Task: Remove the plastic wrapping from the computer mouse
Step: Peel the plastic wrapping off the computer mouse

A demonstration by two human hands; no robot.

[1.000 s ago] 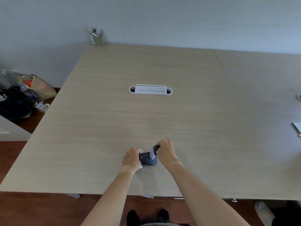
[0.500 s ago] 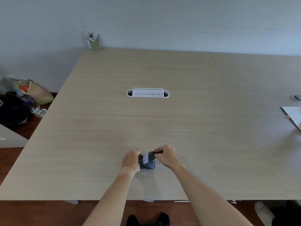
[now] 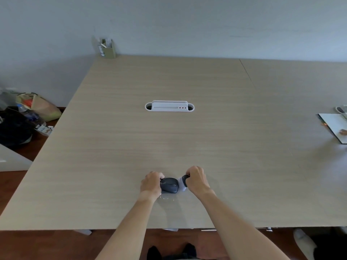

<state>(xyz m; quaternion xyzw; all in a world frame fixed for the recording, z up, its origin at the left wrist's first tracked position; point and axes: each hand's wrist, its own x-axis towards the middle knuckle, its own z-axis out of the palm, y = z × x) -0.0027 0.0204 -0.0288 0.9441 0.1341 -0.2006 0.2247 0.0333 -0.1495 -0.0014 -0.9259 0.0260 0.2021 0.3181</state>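
A dark grey computer mouse (image 3: 170,185) lies on the light wooden table (image 3: 169,143) near its front edge. My left hand (image 3: 151,184) grips the mouse's left end. My right hand (image 3: 197,180) is closed on the plastic wrapping (image 3: 183,183), a pale translucent strip with a dark end, stretched off the right side of the mouse. Clear plastic with small glints also lies flat on the table just in front of the mouse.
A white cable tray (image 3: 169,106) is set into the table's middle. An olive pen holder (image 3: 108,48) stands at the far left corner. A notebook (image 3: 335,126) lies at the right edge. Bags (image 3: 24,117) sit on the floor left.
My right hand has pulled the wrapping away to the right, off the top of the mouse, uncovering its upper surface. My left hand keeps its hold. The head view shifted slightly.
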